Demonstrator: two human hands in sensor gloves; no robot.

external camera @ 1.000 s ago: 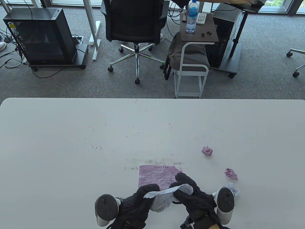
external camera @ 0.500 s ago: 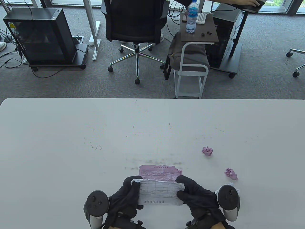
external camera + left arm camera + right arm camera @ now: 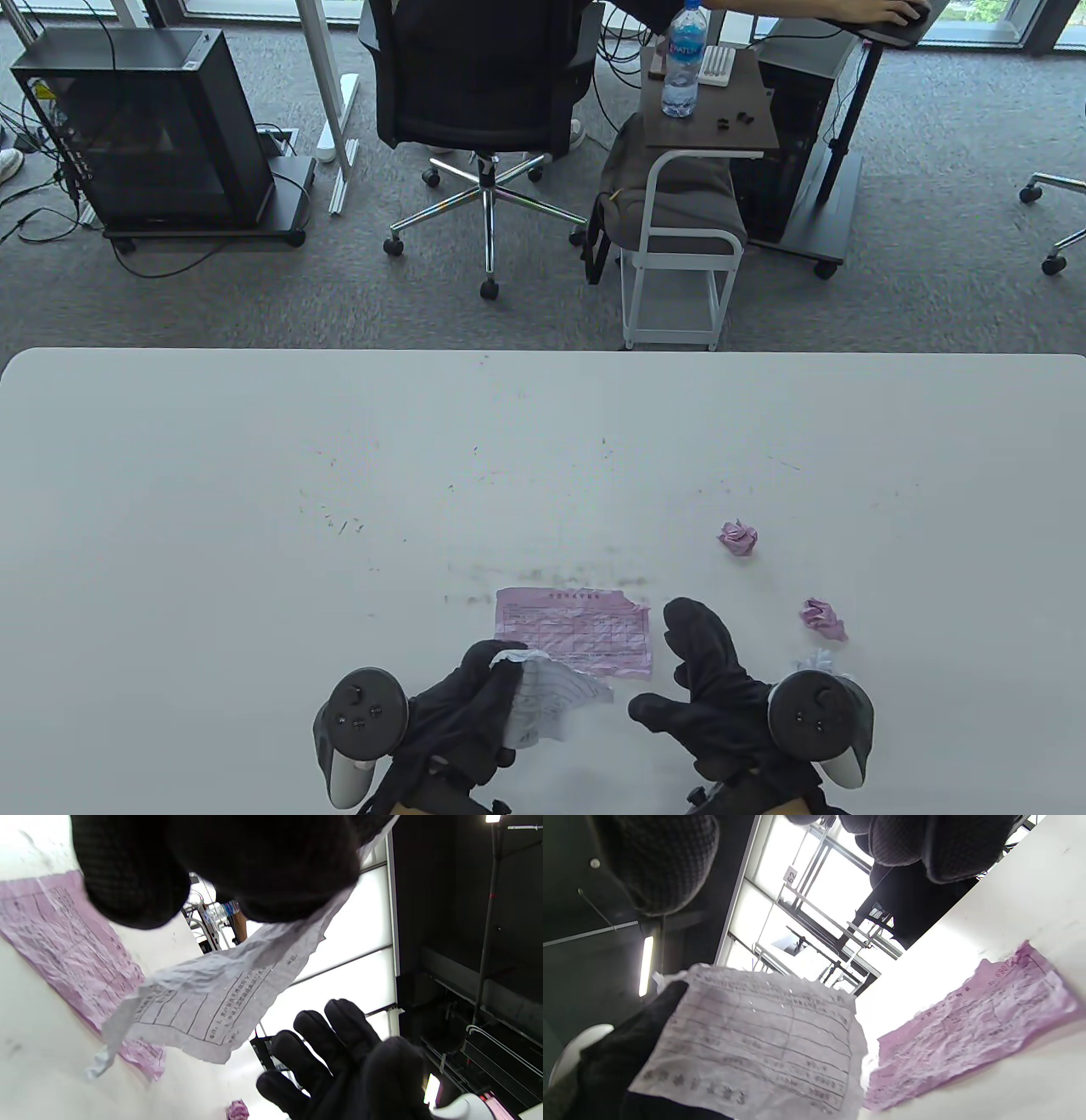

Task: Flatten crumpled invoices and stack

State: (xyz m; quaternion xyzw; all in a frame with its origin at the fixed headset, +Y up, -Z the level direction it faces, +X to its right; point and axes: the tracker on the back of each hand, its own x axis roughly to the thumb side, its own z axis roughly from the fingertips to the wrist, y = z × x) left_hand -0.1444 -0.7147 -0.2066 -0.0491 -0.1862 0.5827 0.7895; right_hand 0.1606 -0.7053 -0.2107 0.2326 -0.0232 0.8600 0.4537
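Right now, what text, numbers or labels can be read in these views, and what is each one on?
"62": on a small white tag on the window frame, right wrist view.
White invoice, held in the left hand: printed table and characters, too blurred to read.
Pink invoice, flat on the table: a printed number near its corner in the right wrist view, not clear enough to quote.
Water bottle: blue label, too small to read.
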